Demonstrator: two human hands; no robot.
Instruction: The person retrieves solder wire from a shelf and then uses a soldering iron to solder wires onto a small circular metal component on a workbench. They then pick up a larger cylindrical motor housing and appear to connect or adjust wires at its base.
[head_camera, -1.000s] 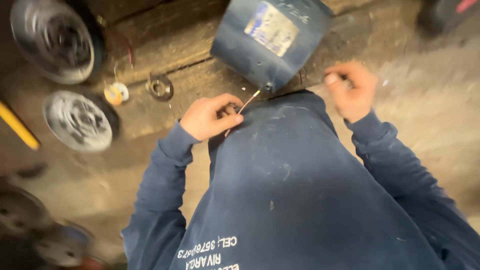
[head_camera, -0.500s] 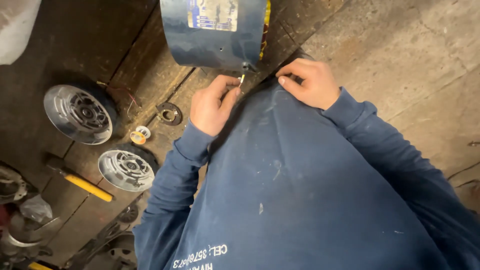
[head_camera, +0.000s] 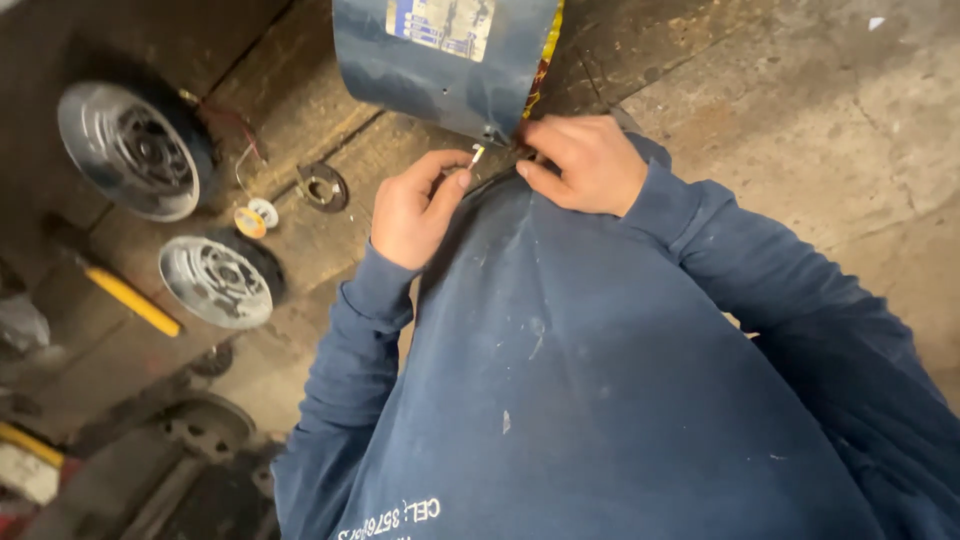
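Note:
A blue cylindrical motor housing (head_camera: 440, 60) with a label lies on the wooden bench at the top. My left hand (head_camera: 415, 208) is just below its near rim, fingers curled around a thin wire or lead (head_camera: 477, 155) with a pale tip. My right hand (head_camera: 585, 165) is beside it, fingertips pinched at the housing's lower edge, apparently on the same small wire. Both hands nearly touch each other. My dark blue sweatshirt (head_camera: 580, 380) fills the lower half and hides the bench below my hands.
Two round metal end covers (head_camera: 130, 150) (head_camera: 215, 280) lie at the left. A small solder spool (head_camera: 255, 217) and a metal ring (head_camera: 322, 186) sit between them and my hands. A yellow-handled tool (head_camera: 130, 300) lies at the far left. Concrete floor (head_camera: 800, 120) is at the right.
The view has shifted so the housing sits higher and more central. My right hand has moved left to meet my left hand at the housing's rim.

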